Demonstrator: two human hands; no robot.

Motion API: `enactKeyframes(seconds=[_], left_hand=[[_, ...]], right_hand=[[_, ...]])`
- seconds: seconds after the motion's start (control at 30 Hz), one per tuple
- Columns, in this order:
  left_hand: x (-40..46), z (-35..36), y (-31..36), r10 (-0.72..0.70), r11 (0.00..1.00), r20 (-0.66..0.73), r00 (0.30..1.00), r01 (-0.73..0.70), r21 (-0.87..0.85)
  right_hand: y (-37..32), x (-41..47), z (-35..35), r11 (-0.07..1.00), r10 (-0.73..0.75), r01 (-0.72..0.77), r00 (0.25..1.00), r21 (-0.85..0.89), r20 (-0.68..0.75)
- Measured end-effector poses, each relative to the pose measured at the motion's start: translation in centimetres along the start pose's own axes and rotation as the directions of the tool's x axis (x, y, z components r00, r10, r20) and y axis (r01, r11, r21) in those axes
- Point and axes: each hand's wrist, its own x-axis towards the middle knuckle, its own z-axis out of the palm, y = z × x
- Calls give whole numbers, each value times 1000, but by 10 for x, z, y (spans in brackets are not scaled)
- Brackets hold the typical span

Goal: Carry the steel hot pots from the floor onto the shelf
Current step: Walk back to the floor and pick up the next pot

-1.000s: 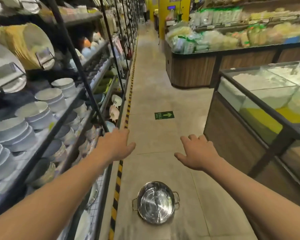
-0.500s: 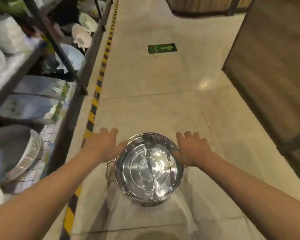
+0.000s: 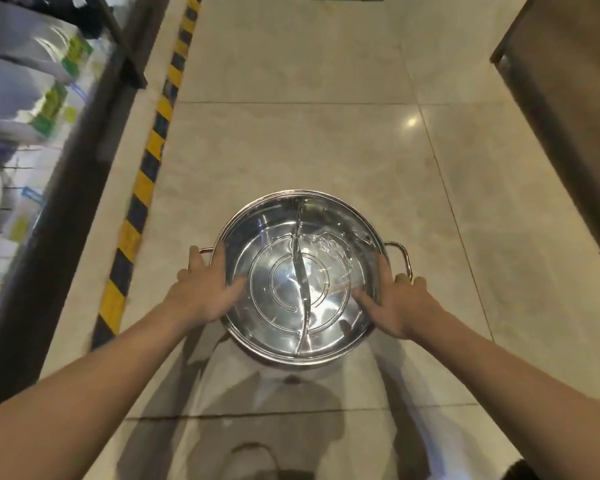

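A round steel hot pot [image 3: 300,237] with a curved divider down its middle and two loop handles is straight below me over the tiled floor. My left hand [image 3: 205,289] grips its left rim, thumb inside the bowl and fingers outside by the left handle. My right hand [image 3: 392,299] grips the right rim the same way, just beside the right handle [image 3: 400,252]. Whether the pot rests on the floor or is slightly off it, I cannot tell.
The dark shelf frame [image 3: 66,174] runs along the left, with wrapped white dishes [image 3: 18,74] on its low level. A yellow-and-black stripe [image 3: 142,181] marks the floor beside it. A wooden counter side [image 3: 568,98] stands at the right. My shoe tips show at the bottom.
I have bent lower over the pot. Both hands moved from beside the rim to gripping it, thumbs now inside the bowl.
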Motion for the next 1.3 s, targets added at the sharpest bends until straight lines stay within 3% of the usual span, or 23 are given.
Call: enactKeyframes(seconds=[0.2, 0.3, 0.4, 0.6, 0.87, 1.07, 1.3], left_hand=[[2, -2, 7, 114, 992, 13, 993, -114, 47], [-10, 3, 6, 135, 990, 18, 991, -135, 40], [-13, 5, 1, 114, 993, -2, 993, -114, -41], [-1, 12, 6, -1, 932, -12, 1000, -3, -363], [-13, 4, 15, -70, 951, 23, 997, 74, -301], [-39, -66, 38, -66, 958, 11, 998, 67, -279], [-105, -223, 93, -19, 957, -67, 998, -1, -291]], right_hand=[[20, -26, 5, 995, 3, 0, 1000, -101, 30], [29, -32, -6, 995, 51, -56, 997, -86, -62], [29, -19, -12, 994, 88, -96, 985, -47, -146], [38, 10, 9, 989, 21, -10, 997, 144, -76], [44, 2, 6, 984, 21, -2, 994, 177, -105], [33, -34, -67, 992, 29, -8, 984, 123, -174], [13, -108, -220, 991, 75, -45, 965, 125, -250]])
